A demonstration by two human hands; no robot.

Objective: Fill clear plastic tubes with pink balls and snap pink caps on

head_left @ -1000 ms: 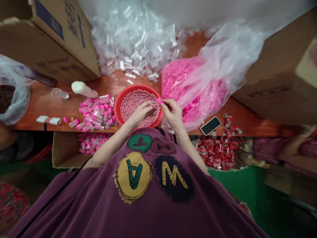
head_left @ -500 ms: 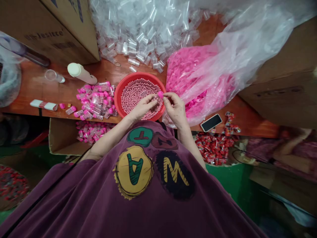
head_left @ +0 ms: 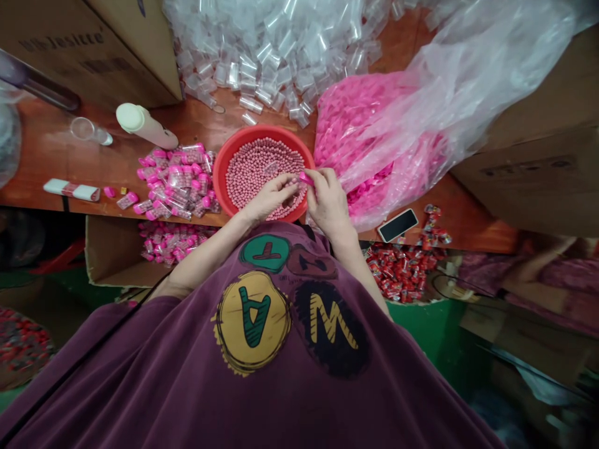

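Both hands meet over the near right edge of a red bowl [head_left: 223,167] filled with small pink beads [head_left: 255,168]. My left hand [head_left: 269,198] is closed around a small clear tube. My right hand [head_left: 327,199] pinches a pink cap [head_left: 306,179] against the tube's end. To the left of the bowl lies a heap of filled, pink-capped tubes [head_left: 175,184]. A clear bag of loose pink caps [head_left: 369,134] sits to the right. Empty clear tubes [head_left: 271,56] are piled behind the bowl.
Cardboard boxes stand at the back left [head_left: 70,50] and at the right [head_left: 538,143]. A white bottle [head_left: 145,125] and a clear cup [head_left: 87,130] lie on the wooden table [head_left: 60,162]. A phone [head_left: 397,225] rests near the front edge. An open box of filled tubes [head_left: 163,243] and red sweets [head_left: 402,271] sit below.
The hands have stayed together at the bowl's edge, and the cap has pressed closer onto the tube. The camera has tilted, so everything sits slightly lower and nearer.
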